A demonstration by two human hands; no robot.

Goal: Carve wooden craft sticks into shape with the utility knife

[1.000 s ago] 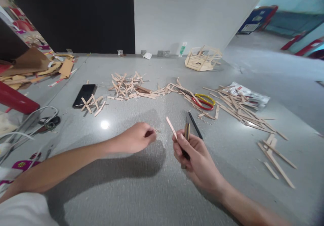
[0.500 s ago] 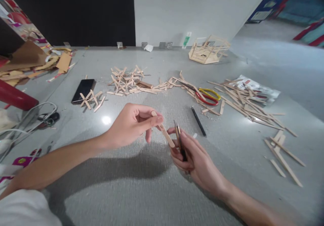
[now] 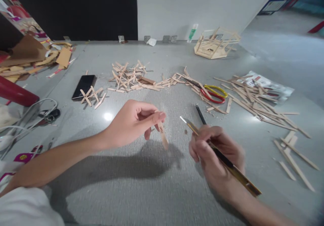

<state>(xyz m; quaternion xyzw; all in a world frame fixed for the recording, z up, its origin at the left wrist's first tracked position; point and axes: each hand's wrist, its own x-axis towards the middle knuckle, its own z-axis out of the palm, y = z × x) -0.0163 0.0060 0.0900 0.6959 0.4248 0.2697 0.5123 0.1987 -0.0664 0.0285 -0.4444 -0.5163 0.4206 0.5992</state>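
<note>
My left hand [image 3: 134, 121] pinches a short wooden craft stick [image 3: 162, 135] between thumb and forefinger; the stick hangs down toward the grey floor [image 3: 157, 185]. My right hand [image 3: 215, 151] is wrapped round a yellow and black utility knife [image 3: 222, 158], held like a pen, its blade tip pointing up and left toward the stick. The two hands are a short gap apart. A black pen [image 3: 200, 114] lies on the floor just beyond my right hand.
Piles of craft sticks [image 3: 131, 79] lie ahead, more at the right [image 3: 255, 101] beside a plastic bag [image 3: 268, 84]. Red and yellow scissors [image 3: 212, 94], a phone [image 3: 84, 85], a stick-built frame [image 3: 215, 45], cardboard scraps [image 3: 37, 58] and cables [image 3: 30, 114] lie around.
The stick passed from my right hand to my left. My right hand turned the knife from upright to a slanted pen grip and moved right. The view tilted up slightly.
</note>
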